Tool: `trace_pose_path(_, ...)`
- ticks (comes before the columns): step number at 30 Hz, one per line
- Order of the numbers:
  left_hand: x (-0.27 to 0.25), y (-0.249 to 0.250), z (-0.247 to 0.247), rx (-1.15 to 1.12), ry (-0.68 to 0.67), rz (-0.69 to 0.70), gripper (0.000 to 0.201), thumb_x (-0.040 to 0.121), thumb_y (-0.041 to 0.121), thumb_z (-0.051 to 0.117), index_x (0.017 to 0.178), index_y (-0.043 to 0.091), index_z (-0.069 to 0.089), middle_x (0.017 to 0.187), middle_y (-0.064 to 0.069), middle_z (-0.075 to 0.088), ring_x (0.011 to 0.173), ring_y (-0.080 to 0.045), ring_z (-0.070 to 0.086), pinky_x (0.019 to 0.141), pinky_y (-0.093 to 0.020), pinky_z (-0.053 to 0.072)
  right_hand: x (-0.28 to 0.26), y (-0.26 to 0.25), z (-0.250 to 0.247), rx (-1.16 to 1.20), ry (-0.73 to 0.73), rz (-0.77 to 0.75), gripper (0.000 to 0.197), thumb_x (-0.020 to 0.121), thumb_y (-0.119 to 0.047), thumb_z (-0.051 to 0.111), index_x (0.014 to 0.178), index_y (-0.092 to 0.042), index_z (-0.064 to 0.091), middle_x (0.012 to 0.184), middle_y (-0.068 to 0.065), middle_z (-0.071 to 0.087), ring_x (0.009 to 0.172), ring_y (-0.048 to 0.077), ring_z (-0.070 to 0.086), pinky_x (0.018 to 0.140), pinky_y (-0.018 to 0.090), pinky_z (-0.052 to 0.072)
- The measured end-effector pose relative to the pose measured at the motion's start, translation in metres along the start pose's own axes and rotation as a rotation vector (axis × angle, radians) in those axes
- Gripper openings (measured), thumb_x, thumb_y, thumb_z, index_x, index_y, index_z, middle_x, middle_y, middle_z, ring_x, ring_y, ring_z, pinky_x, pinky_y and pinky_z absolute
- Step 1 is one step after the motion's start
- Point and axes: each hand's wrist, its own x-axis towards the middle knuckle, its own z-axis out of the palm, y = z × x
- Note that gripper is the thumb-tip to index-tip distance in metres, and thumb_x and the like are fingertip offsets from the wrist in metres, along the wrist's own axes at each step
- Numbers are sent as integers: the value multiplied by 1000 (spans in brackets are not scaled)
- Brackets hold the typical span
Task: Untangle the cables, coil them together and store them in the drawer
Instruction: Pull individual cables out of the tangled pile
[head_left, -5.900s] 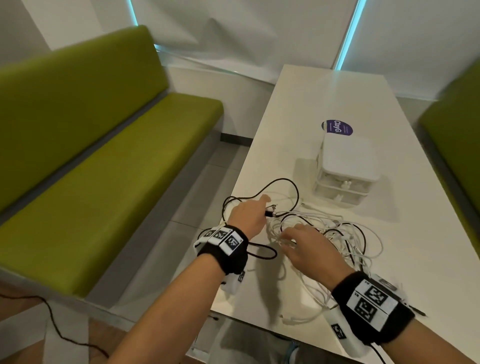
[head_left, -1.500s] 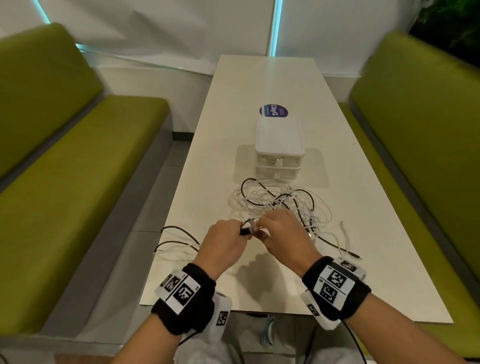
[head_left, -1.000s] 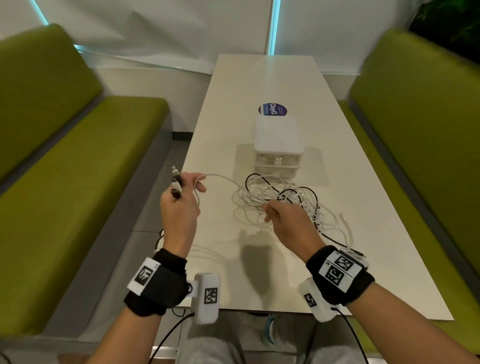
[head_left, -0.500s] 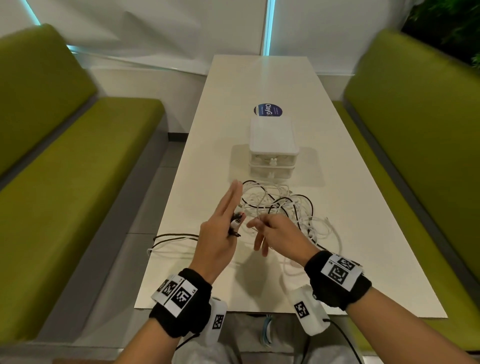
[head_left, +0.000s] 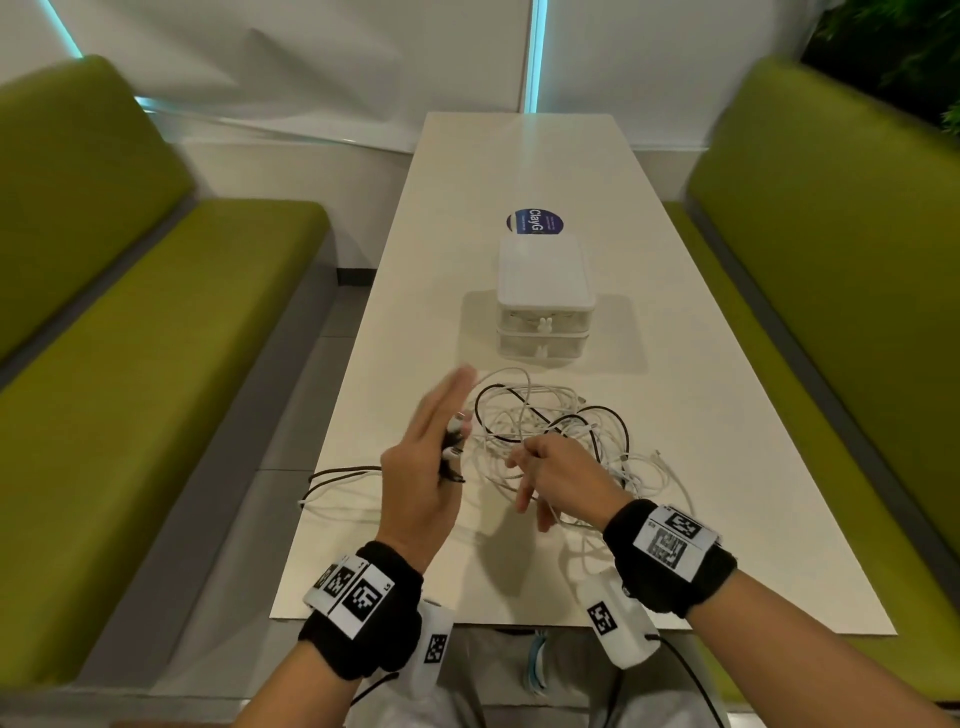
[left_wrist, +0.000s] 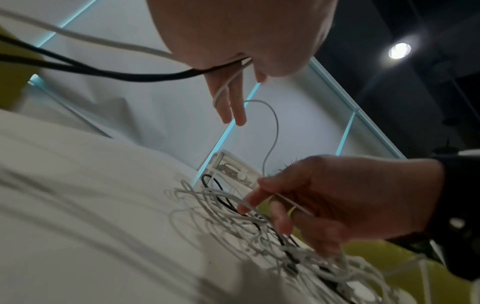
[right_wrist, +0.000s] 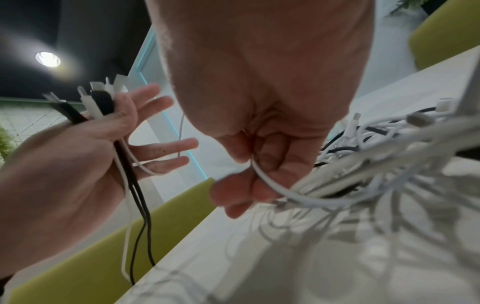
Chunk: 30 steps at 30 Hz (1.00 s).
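A tangle of white and black cables (head_left: 550, 426) lies on the white table (head_left: 519, 156), in front of a small white two-drawer unit (head_left: 543, 306) whose drawers are closed. My left hand (head_left: 431, 457) stands edge-up left of the tangle. Its fingers are straight and its thumb clamps several cable ends (right_wrist: 96, 98) against the palm. From that hand, black and white cables (head_left: 337, 478) run over the table's left edge. My right hand (head_left: 556, 478) hovers over the near side of the tangle and pinches one white cable (right_wrist: 272, 185).
Green benches run along the left (head_left: 156, 364) and right (head_left: 831, 312) of the table. A round blue sticker (head_left: 535, 224) lies behind the drawer unit. The table's near edge is just below my wrists.
A second ago my left hand was raised out to the left, drawing a white cable from the pile. It has come back beside the tangle, fingers now straightened. The right hand stays on the pile.
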Motion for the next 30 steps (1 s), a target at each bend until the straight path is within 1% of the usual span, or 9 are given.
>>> trace_pose_path(3, -6, -6, 6, 22, -202, -55, 76, 82, -19, 51, 130, 40, 53, 116, 31, 61, 106, 14, 57, 88, -19, 52, -2, -3, 3, -68, -40, -38, 23, 103, -22, 38, 99, -13, 58, 70, 11, 73, 35, 21, 52, 41, 25, 41)
trace_pose_path(5, -11, -9, 10, 75, -367, -74, 90, 72, -23, 46, 135, 41, 49, 133, 35, 51, 127, 11, 45, 100, -14, 43, -5, -6, 7, -193, -99, -92, 24, 103, -22, 40, 88, -21, 58, 74, 9, 74, 37, 20, 54, 50, 27, 49)
trace_pose_path(7, -13, -10, 13, 157, -487, -62, 90, 67, -18, 46, 138, 39, 48, 144, 25, 46, 137, -2, 41, 105, -24, 43, -7, -5, 8, -372, -153, -123, 29, 100, -19, 43, 77, -21, 62, 75, 7, 74, 42, 20, 60, 73, 28, 55)
trace_pose_path(10, -10, -11, 13, 244, -548, -116, 76, 68, -8, 44, 133, 29, 54, 126, 6, 65, 113, -20, 59, 88, -39, 50, -9, -3, 6, -468, -160, -123, 29, 97, -16, 43, 77, -16, 64, 69, 6, 72, 47, 20, 64, 79, 35, 56)
trace_pose_path(15, -6, -9, 11, 339, -516, -129, 39, 75, -8, 47, 105, 14, 59, 95, -3, 65, 90, -26, 56, 71, -31, 40, -13, -8, 4, -562, -84, -239, 21, 96, -20, 50, 76, -28, 54, 59, -9, 57, 46, 15, 65, 64, 32, 56)
trace_pose_path(20, 11, -7, -3, 97, -332, -313, 43, 80, -15, 44, 98, 18, 63, 82, 9, 64, 73, -13, 55, 65, -33, 43, -8, -2, 5, -634, -50, -254, 28, 94, -40, 59, 75, -19, 56, 61, -6, 58, 65, 19, 64, 69, 33, 51)
trace_pose_path(23, 26, 0, -19, -260, -75, -435, 28, 101, 8, 48, 86, 25, 65, 83, -6, 60, 60, -13, 46, 57, -40, 44, -7, 1, 3, -548, 27, -287, 21, 93, -40, 60, 88, -20, 60, 72, -5, 63, 71, 17, 61, 70, 31, 50)
trace_pose_path(26, 42, 3, -36, -543, 213, -498, 33, 105, 17, 43, 80, 23, 63, 73, -12, 46, 54, -13, 36, 51, -30, 42, -6, 0, 3, -457, 83, -312, 13, 94, -35, 59, 97, -22, 60, 75, -6, 65, 67, 9, 56, 64, 26, 41)
trace_pose_path(30, 49, -14, -51, -737, 458, -667, 26, 105, 25, 42, 93, 13, 61, 60, 2, 41, 54, -10, 41, 51, -23, 43, -4, -2, 3, -451, 107, -328, 15, 98, -29, 54, 108, -21, 62, 82, -5, 69, 67, 7, 54, 63, 22, 35)
